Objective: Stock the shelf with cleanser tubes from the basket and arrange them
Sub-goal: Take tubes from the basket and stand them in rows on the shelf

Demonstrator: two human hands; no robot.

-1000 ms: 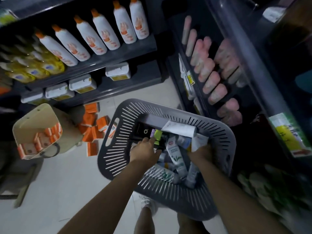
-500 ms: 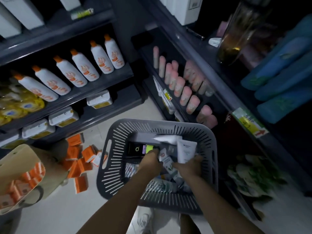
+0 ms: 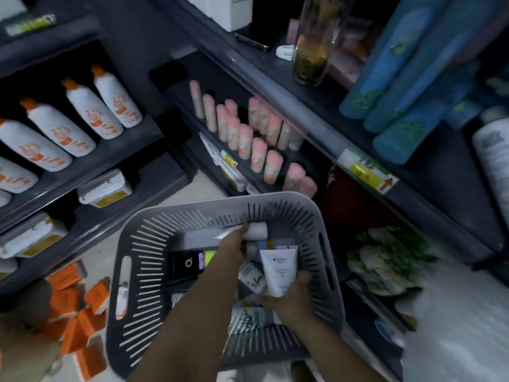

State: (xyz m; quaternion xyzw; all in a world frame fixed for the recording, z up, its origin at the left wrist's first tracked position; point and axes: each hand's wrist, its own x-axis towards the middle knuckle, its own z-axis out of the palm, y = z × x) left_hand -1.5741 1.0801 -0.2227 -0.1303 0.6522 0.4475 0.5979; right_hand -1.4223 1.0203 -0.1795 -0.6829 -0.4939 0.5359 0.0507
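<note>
Grey slotted plastic basket point(image 3: 192, 212): left hand point(image 3: 234, 250) grips a round white tube point(image 3: 257, 230), right hand point(image 3: 296, 297) clasps a flat-crimped white tube point(image 3: 279, 268), likely for shelving.

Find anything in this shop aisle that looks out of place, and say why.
The orange boxes lie scattered on the floor left of the grey basket, tipped at mixed angles, not shelved.

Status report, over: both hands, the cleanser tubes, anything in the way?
Left hand grips plain white tube, in basket. Right hand grips labelled white tube, upright. Both tubes not yet out. Nothing above the basket blocks them.
</note>
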